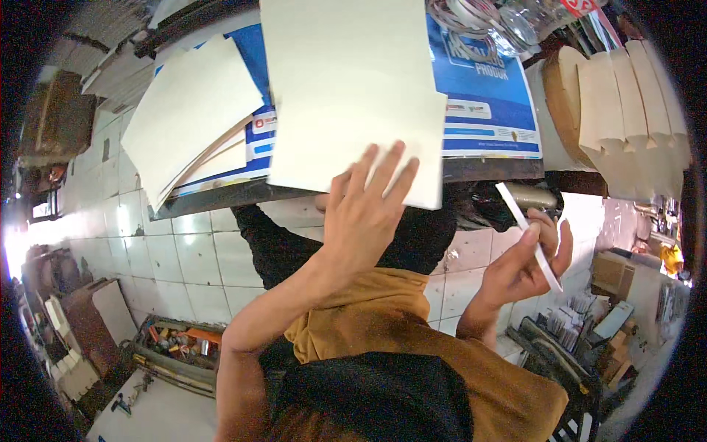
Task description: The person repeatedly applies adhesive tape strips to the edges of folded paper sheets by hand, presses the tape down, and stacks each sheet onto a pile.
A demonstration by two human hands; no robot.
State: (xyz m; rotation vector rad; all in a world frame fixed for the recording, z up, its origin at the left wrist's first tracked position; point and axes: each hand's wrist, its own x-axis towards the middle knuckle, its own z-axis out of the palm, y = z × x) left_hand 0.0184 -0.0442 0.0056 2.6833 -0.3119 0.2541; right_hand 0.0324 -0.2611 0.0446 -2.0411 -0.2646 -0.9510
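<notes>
My left hand [362, 210] lies with outstretched, spread fingers on a large cream sheet of paper [353, 81], close to its near edge. The thumb is mostly hidden near that edge. Between the fingers of my right hand [532, 258] is a thin, flat white stick [511, 202], tilted and held in the air right of the sheet. A stack of cream paper [195, 110] lies fanned at an angle on the left. Beneath the papers, a blue and white printed sheet [486, 96] covers the work surface.
Several thick paper bundles [626, 110] stand at the right. Coiled cable [471, 18] and clear plastic lie at the far right corner. A black plastic bag [482, 208] sits under the table's front edge [221, 197]. A tray of tools [180, 340] stands lower left.
</notes>
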